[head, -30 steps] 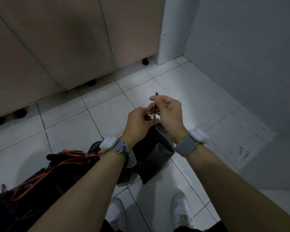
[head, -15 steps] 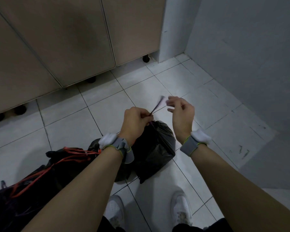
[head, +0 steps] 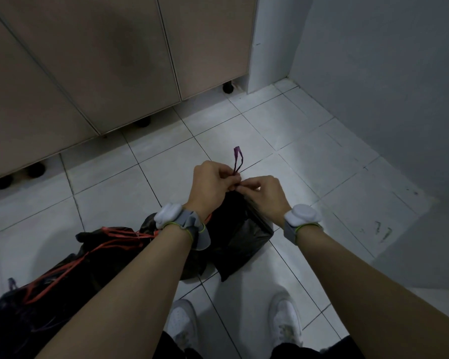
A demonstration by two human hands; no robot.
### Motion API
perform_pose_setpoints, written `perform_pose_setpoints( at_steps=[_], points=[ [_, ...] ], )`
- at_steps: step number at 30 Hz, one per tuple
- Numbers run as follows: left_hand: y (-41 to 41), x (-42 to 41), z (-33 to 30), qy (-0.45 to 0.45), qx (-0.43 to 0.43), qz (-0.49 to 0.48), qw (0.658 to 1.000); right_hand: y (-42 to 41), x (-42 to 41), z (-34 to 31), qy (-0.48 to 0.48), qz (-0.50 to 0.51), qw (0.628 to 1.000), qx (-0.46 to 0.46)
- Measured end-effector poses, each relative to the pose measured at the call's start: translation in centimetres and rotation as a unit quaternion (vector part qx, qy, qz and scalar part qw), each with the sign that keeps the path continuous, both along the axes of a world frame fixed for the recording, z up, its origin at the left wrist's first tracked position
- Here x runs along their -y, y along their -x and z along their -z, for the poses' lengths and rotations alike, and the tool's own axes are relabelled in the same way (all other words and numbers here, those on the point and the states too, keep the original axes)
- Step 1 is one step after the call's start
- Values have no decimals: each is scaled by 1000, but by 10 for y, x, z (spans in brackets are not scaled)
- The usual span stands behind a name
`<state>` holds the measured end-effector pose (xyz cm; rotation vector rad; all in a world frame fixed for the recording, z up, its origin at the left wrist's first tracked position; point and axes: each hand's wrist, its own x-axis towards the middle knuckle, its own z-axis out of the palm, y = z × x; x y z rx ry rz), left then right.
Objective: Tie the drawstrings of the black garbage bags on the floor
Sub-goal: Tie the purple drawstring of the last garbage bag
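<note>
Floor: pale square ceramic floor tiles [head: 309, 156] with thin dark grout lines, scuffed at 4 o'clock.
Furniture: flat beige cabinet doors [head: 109, 60] from 9 to 12 o'clock, raised on short black round feet [head: 228, 87].
Walls: plain grey-white wall [head: 389, 86] from 1 to 3 o'clock.
Light: dim, cool.

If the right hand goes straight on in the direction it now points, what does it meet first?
The right hand points left toward the left hand, fingertips nearly touching, so it likely meets those fingers and the purple drawstring first; depth is unclear.
</note>
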<state>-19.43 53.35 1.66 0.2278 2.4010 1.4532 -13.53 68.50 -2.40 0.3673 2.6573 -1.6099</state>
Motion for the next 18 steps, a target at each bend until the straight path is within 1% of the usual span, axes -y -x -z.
perform_pose_setpoints(
  at_steps=[3,7,9,11,13,15,18],
  points=[
    [1,3,-7,7,7,1,1000,1,5,3,28,20,999,0],
    [12,17,-23,11,10,-36,999,5,10,11,137,124,983,4],
    [13,24,-30,25,39,-14,999,7,12,14,193,160,968,17],
    [11,25,-36,34,70,36,996,10,17,14,234,177,956,22],
    [10,21,-41,42,72,66,994,13,20,13,269,195,943,26],
    [12,17,-44,49,63,73,994,16,23,14,301,220,927,36],
    [15,18,-46,49,79,80,992,20,22,14,357,267,893,59]
  ],
)
